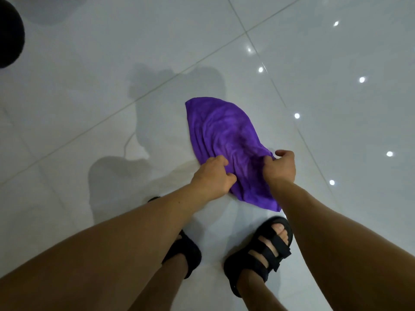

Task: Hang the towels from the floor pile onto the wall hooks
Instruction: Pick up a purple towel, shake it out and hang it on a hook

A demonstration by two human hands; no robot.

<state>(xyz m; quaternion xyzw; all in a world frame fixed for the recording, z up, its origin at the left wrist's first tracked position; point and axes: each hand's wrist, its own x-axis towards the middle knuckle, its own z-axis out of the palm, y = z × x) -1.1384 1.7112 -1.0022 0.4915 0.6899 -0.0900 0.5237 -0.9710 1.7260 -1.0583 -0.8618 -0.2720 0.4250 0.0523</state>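
- A purple towel [222, 140] lies spread on the white tiled floor [89, 108] at the centre of the frame, rumpled, its rounded far end toward the top and its near edge gathered up; its lowest corner hangs just above the right foot.
- The left hand [212, 173] sits at the towel's lower left edge, fingers curled into the cloth and pinching a fold; the forearm runs in from the lower left of the frame.
- The right hand [280, 167] grips the lower right edge, fingers and thumb bunched round the fabric; the two hands are apart, with a creased band of towel between them.
- Two feet in black strapped sandals [265, 248] stand on the floor at the bottom centre, just below the towel.
- A dark rounded shape [9, 34] fills the upper left corner; what it is cannot be told.
- Bright spots of reflected light [296, 115] dot the glossy tiles along the right side.
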